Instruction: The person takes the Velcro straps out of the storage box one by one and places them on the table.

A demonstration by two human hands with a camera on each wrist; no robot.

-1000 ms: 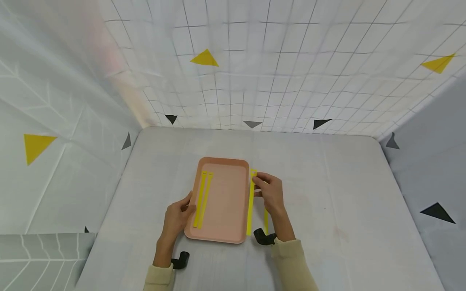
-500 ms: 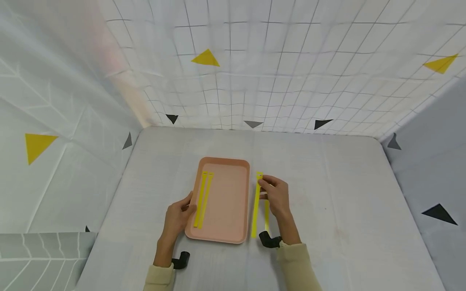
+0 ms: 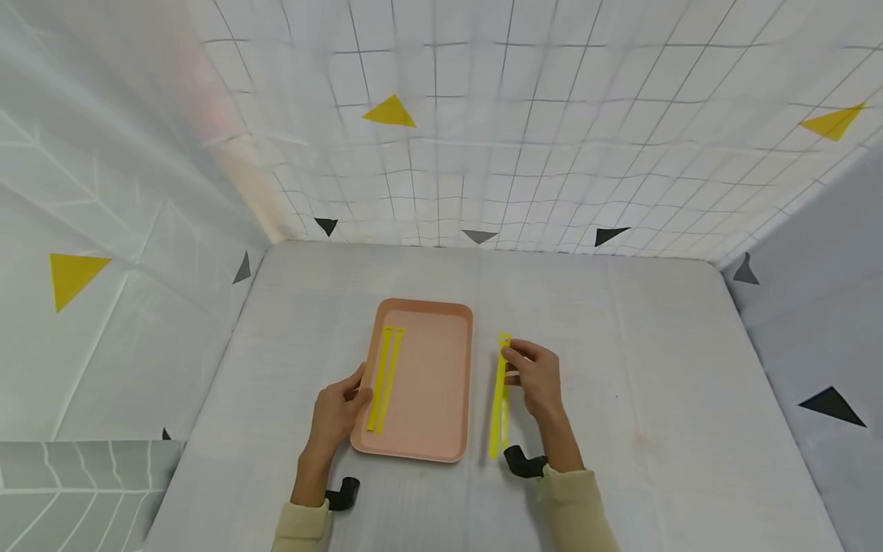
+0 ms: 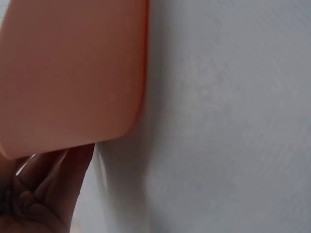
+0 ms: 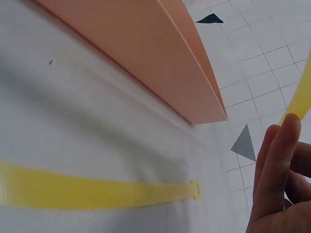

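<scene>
My left hand (image 3: 334, 414) holds the left edge of a pinkish-orange tray (image 3: 433, 383), with the thumb on its rim; the left wrist view shows the tray's side wall (image 4: 73, 73) and my fingers (image 4: 73, 177) against its edge. Two narrow yellow strips with slotted ends lie side by side in the tray's left part. To the right of the tray, my right hand (image 3: 541, 379) pinches a third yellow strip (image 3: 497, 410) near its slotted top end. Behind it another yellow strip (image 5: 97, 189) lies on the table, partly hidden from the head camera.
A black curved piece (image 3: 524, 463) sits at my right wrist and a similar one (image 3: 343, 494) at my left wrist. The light table (image 3: 655, 345) stretches to both sides. White sheets with a grid and triangles (image 3: 389, 111) enclose it at the back and sides.
My right hand has moved right and slightly toward me with the pinched strip, away from the tray's right edge to beside the strip on the table. My left hand and the tray stay put.
</scene>
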